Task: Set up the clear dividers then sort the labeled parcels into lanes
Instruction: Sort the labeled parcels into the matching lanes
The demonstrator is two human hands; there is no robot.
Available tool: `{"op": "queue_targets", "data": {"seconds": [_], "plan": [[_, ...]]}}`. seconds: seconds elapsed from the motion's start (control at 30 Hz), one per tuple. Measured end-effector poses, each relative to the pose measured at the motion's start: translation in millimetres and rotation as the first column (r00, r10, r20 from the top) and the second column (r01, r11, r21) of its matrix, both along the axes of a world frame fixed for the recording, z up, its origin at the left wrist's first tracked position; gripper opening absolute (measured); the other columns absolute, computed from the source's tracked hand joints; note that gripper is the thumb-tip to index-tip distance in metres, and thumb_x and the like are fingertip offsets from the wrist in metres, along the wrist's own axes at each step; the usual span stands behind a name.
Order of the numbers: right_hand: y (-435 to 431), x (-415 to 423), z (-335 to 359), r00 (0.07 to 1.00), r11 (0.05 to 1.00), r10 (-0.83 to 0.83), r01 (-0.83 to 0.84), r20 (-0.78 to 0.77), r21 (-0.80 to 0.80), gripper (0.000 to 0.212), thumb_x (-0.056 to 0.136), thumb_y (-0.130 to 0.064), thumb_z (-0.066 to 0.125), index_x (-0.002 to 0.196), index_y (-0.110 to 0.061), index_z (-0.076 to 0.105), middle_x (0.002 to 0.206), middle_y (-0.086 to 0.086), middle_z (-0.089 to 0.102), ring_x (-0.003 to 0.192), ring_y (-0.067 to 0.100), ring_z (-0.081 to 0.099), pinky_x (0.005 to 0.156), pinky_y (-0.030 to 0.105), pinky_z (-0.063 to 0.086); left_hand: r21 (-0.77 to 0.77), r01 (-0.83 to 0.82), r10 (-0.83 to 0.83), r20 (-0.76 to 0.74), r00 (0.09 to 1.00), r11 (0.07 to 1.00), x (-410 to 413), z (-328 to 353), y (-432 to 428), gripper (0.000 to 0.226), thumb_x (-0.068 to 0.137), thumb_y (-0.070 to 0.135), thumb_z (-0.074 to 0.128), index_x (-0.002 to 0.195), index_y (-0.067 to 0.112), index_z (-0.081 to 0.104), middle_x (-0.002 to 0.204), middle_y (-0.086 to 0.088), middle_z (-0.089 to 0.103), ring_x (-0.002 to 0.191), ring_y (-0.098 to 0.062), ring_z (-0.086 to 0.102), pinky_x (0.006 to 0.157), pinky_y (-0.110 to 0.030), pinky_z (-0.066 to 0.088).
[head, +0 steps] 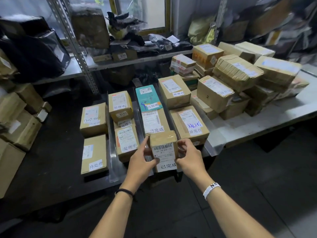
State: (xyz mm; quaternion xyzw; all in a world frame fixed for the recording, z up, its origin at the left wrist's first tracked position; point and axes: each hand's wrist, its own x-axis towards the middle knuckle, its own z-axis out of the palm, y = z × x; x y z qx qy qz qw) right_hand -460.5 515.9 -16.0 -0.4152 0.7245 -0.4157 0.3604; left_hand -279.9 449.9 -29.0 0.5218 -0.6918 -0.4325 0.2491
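I hold a small brown parcel (163,148) with a barcode label and a white tag between both hands, at the near end of the third lane. My left hand (141,162) grips its left side and my right hand (189,157) grips its right side. Clear dividers (113,152) stand upright between rows of labeled parcels on the dark table (51,169). The left lane holds two brown boxes (94,153). The second lane holds several boxes (127,145). In the third lane lie a teal parcel (148,97) and a brown one (154,122). The right lane holds two boxes (188,124).
A heap of unsorted brown boxes (236,73) fills the pale table at the right. Metal shelving (77,47) with bags and packages stands behind. Stacked cartons (15,114) crowd the left edge. Dark floor lies below my arms.
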Motion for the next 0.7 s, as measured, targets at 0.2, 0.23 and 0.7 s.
{"op": "queue_targets", "data": {"seconds": [0.2,0.23,0.7], "plan": [[-10.6,3.7,-20.1,0.992,1.0,-0.004,0.006,-0.125,0.017,0.06,0.085,0.009,0.069,0.125,-0.029,0.046,0.135,0.005,0.062,0.132,0.02,0.057,0.066,0.011,0.056,-0.122,0.047,-0.031,0.133,0.991,0.991,0.0,-16.9,-16.6,0.095,0.064,0.051,0.073,0.145,0.06,0.027,0.108,0.014,0.067,0.106,-0.009,0.062,0.092,-0.043,0.056],[-12.1,6.0,-21.8,0.989,1.0,0.007,-0.004,-0.151,0.02,0.069,0.084,0.008,0.069,0.135,-0.03,0.042,0.135,0.005,0.062,0.131,0.022,0.058,0.073,0.017,0.059,-0.14,0.048,-0.028,0.14,0.99,0.989,0.7,-19.3,-17.9,0.092,0.063,0.048,0.075,0.143,0.058,0.03,0.106,0.015,0.067,0.105,-0.008,0.062,0.092,-0.044,0.056],[-19.3,10.4,-47.5,0.907,0.988,0.095,-0.136,-0.41,-0.072,0.073,0.082,0.005,0.066,0.139,-0.036,0.043,0.129,-0.002,0.06,0.115,0.019,0.063,0.089,0.035,0.059,-0.486,0.193,0.055,0.45,0.891,0.853,0.4,-41.2,-28.2,0.065,0.08,0.046,0.076,0.138,0.034,0.049,0.117,0.013,0.057,0.11,-0.01,0.045,0.087,-0.03,0.029]]}}
